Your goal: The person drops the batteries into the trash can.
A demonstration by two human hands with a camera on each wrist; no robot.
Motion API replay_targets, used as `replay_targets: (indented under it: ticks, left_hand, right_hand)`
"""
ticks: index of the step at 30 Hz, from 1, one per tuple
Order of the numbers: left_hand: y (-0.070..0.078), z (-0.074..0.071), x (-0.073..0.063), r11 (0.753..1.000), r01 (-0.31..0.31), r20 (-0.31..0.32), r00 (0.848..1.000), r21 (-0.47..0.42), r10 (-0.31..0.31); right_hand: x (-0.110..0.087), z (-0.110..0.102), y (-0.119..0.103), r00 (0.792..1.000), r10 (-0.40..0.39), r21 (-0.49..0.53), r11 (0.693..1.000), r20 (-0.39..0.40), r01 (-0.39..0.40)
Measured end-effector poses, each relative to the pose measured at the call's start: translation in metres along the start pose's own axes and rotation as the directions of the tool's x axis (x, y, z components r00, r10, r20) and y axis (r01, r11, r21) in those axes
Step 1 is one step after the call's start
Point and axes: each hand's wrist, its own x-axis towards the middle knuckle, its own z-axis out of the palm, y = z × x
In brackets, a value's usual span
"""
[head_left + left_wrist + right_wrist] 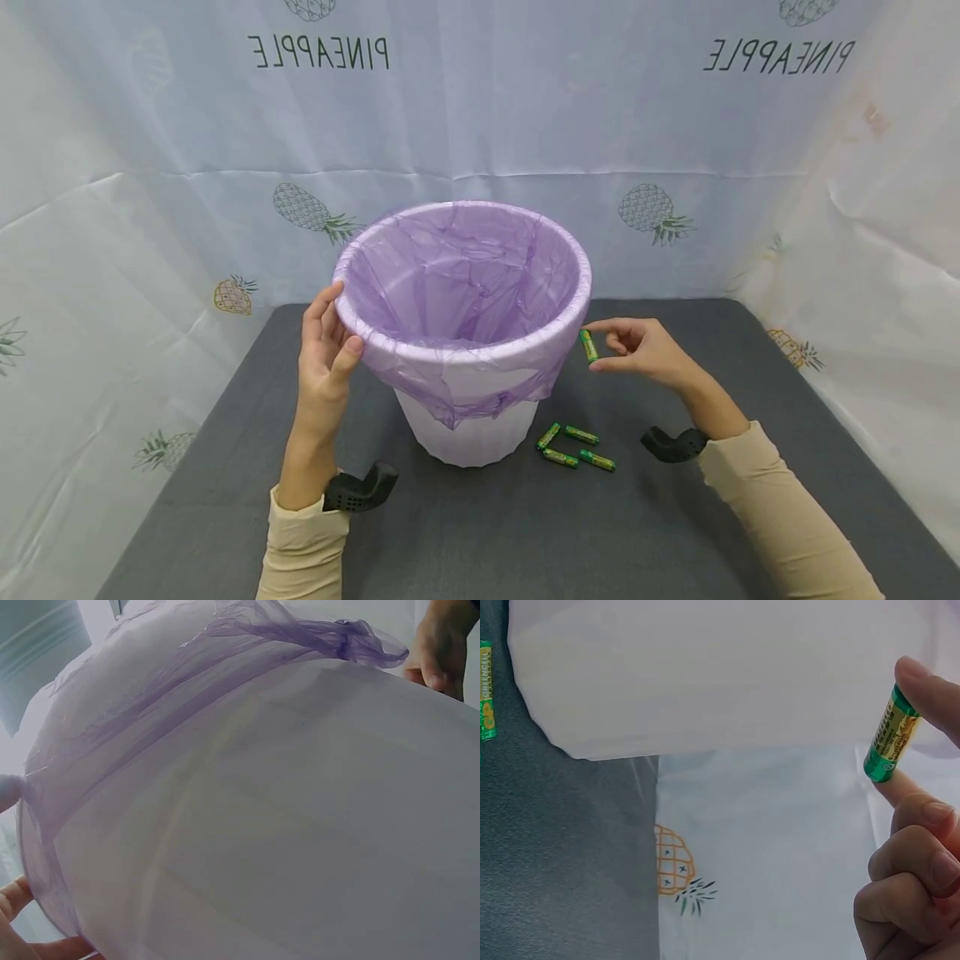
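A white trash bin [468,433] stands upright on the dark table, lined with a purple bag [480,287] folded out over its rim. My left hand [324,371] holds the bin's rim on its left side, with fingers and thumb at the edge. To the right of the bin, my right hand [645,354] pinches a green AA-size battery [892,735] by its two ends, between thumb and index finger. The battery [589,345] is above the table, just outside the rim. Several similar green batteries [597,460] lie on the table below, near the bin's base.
The dark tabletop [465,542] extends around the bin. Behind it hangs a pale curtain [480,108] printed with pineapples, with more cloth on both sides. A black wrist camera [362,487] sits on the left wrist and another black camera [671,444] on the right.
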Motion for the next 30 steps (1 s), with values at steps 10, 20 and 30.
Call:
replay_targets:
  ticks: [10,20,30]
  left_hand:
    - [0.0,0.0,-0.001,1.0,-0.013,0.011,1.0,0.002,0.013]
    - [0.001,0.001,0.0,1.0,-0.022,0.018,1.0,-0.009,0.022]
    - [0.001,0.0,-0.001,1.0,0.0,0.001,1.0,-0.003,0.0]
  right_hand:
    - [-0.003,-0.005,-0.02,0.999,-0.014,0.012,1.0,-0.044,0.014]
    - [-0.002,-0.01,-0.039,0.996,-0.022,0.059,0.998,-0.09,0.027]
    - [-0.004,-0.013,-0.062,0.991,-0.021,0.088,0.996,-0.132,0.033]
